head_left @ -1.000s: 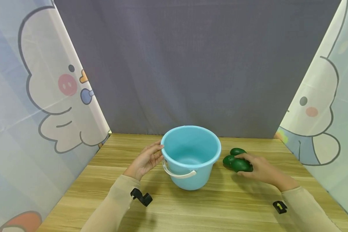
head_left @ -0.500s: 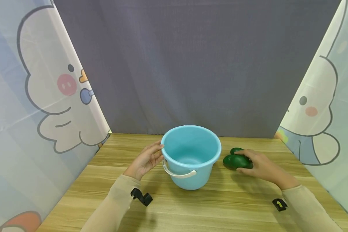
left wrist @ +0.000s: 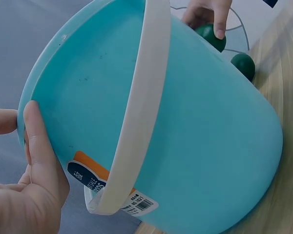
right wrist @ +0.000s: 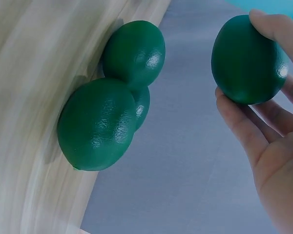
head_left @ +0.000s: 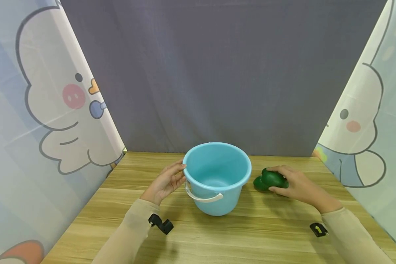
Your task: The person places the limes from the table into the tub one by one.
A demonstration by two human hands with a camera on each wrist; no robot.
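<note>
A light blue bucket (head_left: pixel 214 201) stands upright on the table, its white handle (left wrist: pixel 141 112) hanging down on the near side. My left hand (head_left: pixel 166 181) pinches the bucket's rim at its left, thumb and fingers on either side of the wall. To the right of the bucket, my right hand (head_left: pixel 293 187) grips a smooth dark green lime (right wrist: pixel 246 61) between thumb and fingers. In the right wrist view that lime hangs apart from three others: a large front lime (right wrist: pixel 97 124), a lime touching it (right wrist: pixel 134 53) and one mostly hidden behind them (right wrist: pixel 142 107).
The wooden table (head_left: pixel 217 238) runs back to a dark grey curtain (head_left: pixel 217 73). Cartoon-printed cloths hang along the left side (head_left: pixel 52 146) and the right side (head_left: pixel 366 121). A paper label (left wrist: pixel 139 202) is stuck near the bucket's handle mount.
My right hand has shifted slightly back and raised a lime over the others, so it now overlaps them in the head view. The left hand and bucket keep their place.
</note>
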